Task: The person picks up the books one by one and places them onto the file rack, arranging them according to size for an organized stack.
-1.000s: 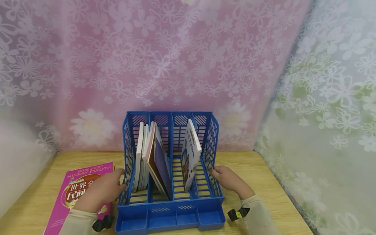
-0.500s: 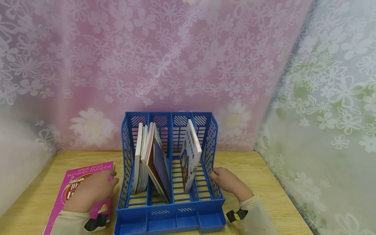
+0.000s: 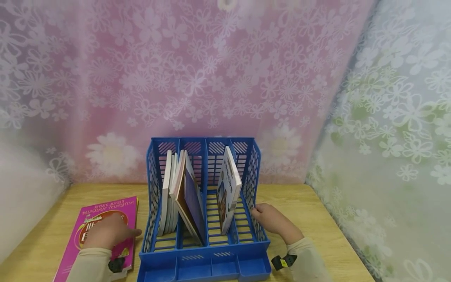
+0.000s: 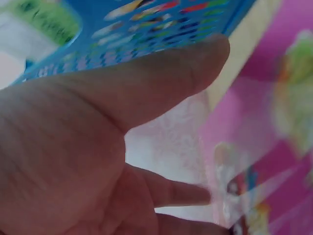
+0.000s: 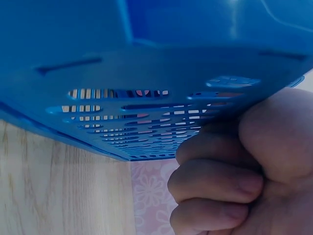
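Note:
A blue plastic desktop book rack (image 3: 204,251) stands in the middle of the table in the head view. Several thin books (image 3: 168,196) lean in its left compartments, and a white book (image 3: 230,192) tilts further right. My right hand (image 3: 276,222) grips the edge of the rack's right side wall; in the right wrist view its fingers (image 5: 215,181) are curled against the perforated wall. Over the magenta book (image 3: 121,213), which lies flat left of the rack, is my left hand (image 3: 105,232), thumb pointing toward the rack. The left wrist view shows its fingers apart, holding nothing.
The wooden table (image 3: 292,196) meets a pink floral curtain (image 3: 211,78) at the back. A whitish floral curtain (image 3: 398,156) hangs along the right side. Shallow trays (image 3: 222,268) form the rack's front.
My left hand has let go of the rack's left side and moved left over the magenta book. My right hand has stayed at the right wall. The rack has barely shifted.

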{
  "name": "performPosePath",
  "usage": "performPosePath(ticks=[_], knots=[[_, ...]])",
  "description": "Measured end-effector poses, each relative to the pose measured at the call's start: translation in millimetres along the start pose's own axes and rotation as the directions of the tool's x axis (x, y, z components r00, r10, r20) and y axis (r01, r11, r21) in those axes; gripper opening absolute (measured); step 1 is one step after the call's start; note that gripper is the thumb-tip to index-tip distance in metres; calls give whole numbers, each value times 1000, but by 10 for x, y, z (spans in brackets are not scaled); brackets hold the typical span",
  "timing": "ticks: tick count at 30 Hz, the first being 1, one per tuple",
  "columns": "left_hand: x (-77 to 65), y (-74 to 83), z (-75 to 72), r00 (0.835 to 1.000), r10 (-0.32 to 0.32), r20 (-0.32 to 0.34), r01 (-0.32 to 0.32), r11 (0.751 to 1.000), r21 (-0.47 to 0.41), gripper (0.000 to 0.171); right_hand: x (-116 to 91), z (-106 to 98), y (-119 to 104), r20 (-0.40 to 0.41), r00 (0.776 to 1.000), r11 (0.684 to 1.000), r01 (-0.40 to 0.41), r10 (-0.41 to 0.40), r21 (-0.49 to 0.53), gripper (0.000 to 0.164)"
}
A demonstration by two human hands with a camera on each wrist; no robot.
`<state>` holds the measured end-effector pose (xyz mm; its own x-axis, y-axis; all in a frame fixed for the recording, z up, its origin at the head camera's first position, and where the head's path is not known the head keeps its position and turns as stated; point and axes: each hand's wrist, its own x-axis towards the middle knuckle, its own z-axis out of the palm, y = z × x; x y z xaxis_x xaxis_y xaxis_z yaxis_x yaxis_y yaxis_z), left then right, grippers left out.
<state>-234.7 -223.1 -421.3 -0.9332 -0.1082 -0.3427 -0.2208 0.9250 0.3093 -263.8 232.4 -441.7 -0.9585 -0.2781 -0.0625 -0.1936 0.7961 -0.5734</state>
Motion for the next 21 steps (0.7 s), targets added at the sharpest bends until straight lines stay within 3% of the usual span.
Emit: performPosePath(ticks=[4, 7, 12, 21], knots=[[28, 7, 125, 997, 1, -71, 4, 998, 67, 111, -9, 18, 10, 3, 1000, 1000, 18, -18, -6, 39], [28, 37, 143, 995, 5, -98, 5, 995, 100, 101, -16, 19, 12, 1, 1000, 1000, 23, -23, -11, 39], [22, 59, 130, 997, 11, -81, -4, 996, 92, 87, -11, 0, 8, -8, 1000, 1000, 15, -15, -17, 39], [7, 58, 93, 999, 23, -29, -20, 993, 116, 82, 16, -16, -4, -23, 999, 999, 26, -27, -26, 38]])
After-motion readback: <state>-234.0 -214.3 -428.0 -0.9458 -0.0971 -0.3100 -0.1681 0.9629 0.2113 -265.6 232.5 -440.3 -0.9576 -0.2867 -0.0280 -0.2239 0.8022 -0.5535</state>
